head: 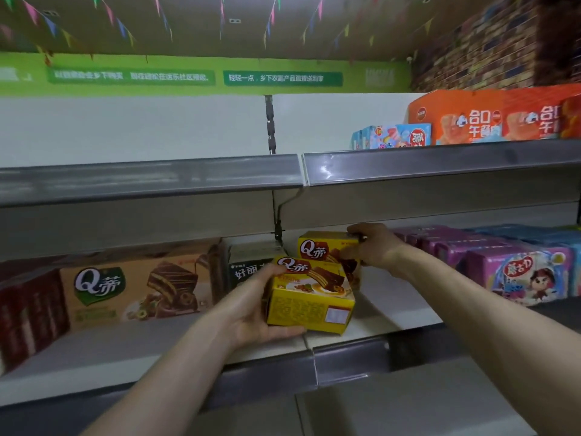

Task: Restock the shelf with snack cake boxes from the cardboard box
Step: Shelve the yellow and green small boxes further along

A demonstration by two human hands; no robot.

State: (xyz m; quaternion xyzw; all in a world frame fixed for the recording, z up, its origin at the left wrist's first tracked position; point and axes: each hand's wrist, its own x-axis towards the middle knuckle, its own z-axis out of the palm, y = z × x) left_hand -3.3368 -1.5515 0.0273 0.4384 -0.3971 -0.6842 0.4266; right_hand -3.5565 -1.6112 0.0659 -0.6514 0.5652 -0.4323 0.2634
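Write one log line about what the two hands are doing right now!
left hand: holds front yellow box | right hand: grips rear yellow box | place: lower shelf | neighbours: tan box, purple boxes

Bare shelf (393,313) between yellow boxes (309,297) and purple boxes (515,275).

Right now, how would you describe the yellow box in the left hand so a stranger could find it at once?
Look at the lower shelf, in the gap between the large tan Q-brand cake box and the purple boxes. Two small yellow Q-brand cake boxes are there. The one meant is the nearer yellow box, gripped by the left hand, showing its barcode side; the rear yellow box is under the right hand.
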